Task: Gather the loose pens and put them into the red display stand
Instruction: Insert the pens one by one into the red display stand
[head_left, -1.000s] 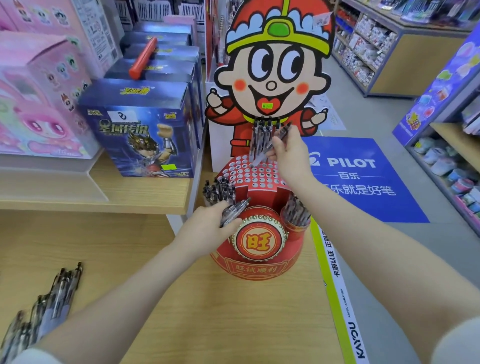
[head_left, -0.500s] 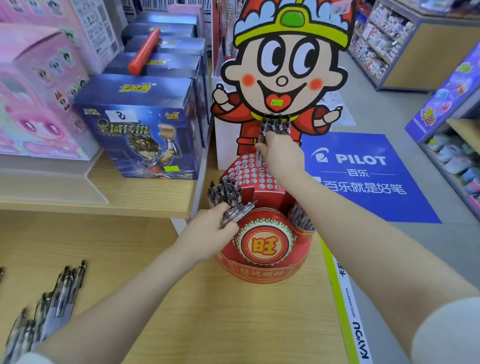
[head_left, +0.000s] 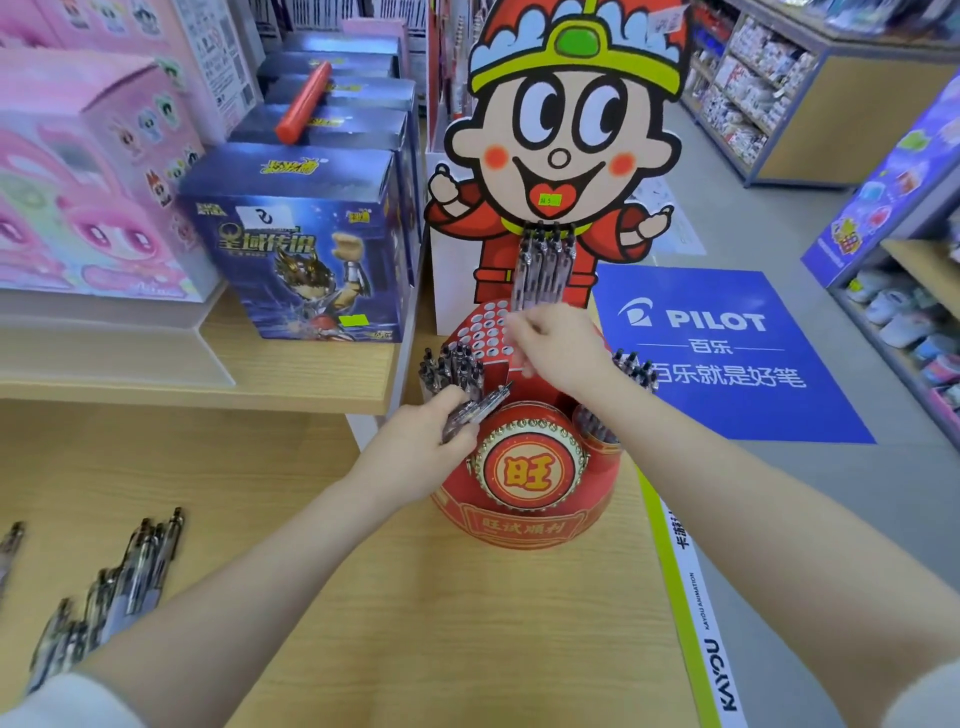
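Observation:
The red display stand (head_left: 524, 525) sits on the wooden table under a cartoon figure board (head_left: 566, 119). Several pens (head_left: 545, 262) stand upright in its back row, with more in the left cup (head_left: 452, 366) and the right cups (head_left: 597, 428). My left hand (head_left: 415, 447) grips a bundle of pens (head_left: 480, 408) at the stand's left front. My right hand (head_left: 558, 345) hovers over the holed top (head_left: 483, 327), fingers loosely curled and blurred, with no pen seen in it. Several loose pens (head_left: 130, 571) lie on the table at the far left.
Blue card boxes (head_left: 301, 244) and pink boxes (head_left: 88, 171) fill the raised shelf at left. A red tube (head_left: 304, 104) lies on top of the blue boxes. The table's right edge (head_left: 685, 597) borders the aisle with a blue Pilot floor sticker (head_left: 727, 353). Shelving stands at right.
My right hand set a pen into the back row, then drew back and down over the holed top. The left hand kept its bundle in place.

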